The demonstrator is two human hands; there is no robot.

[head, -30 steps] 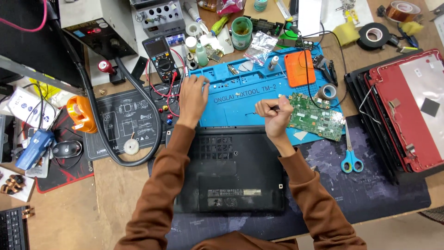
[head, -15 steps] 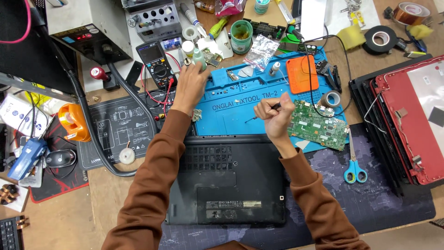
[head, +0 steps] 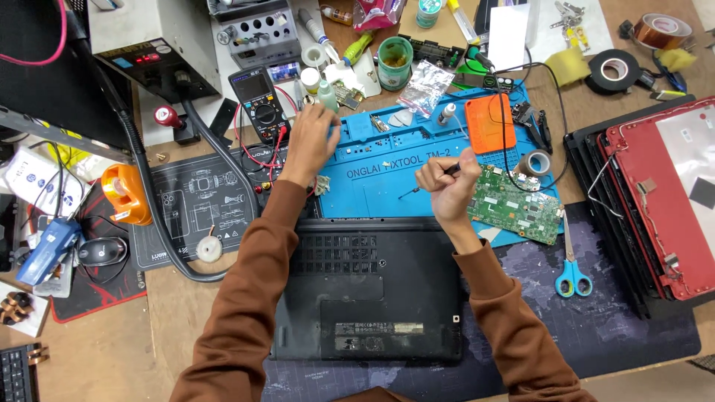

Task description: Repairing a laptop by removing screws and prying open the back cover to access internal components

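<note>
With the blue repair mat (head: 387,186) as my landmark, I see the left hand (head: 309,141) spread open at its far-left corner, fingers touching a small green-capped bottle (head: 325,95) without yet closing on it. The right hand (head: 447,182) is clenched on a thin screwdriver (head: 424,184) above the mat's middle. I judge this the fetching step of work on the upturned black laptop (head: 365,290) just below the mat; next needs a firm pinch on the bottle.
</note>
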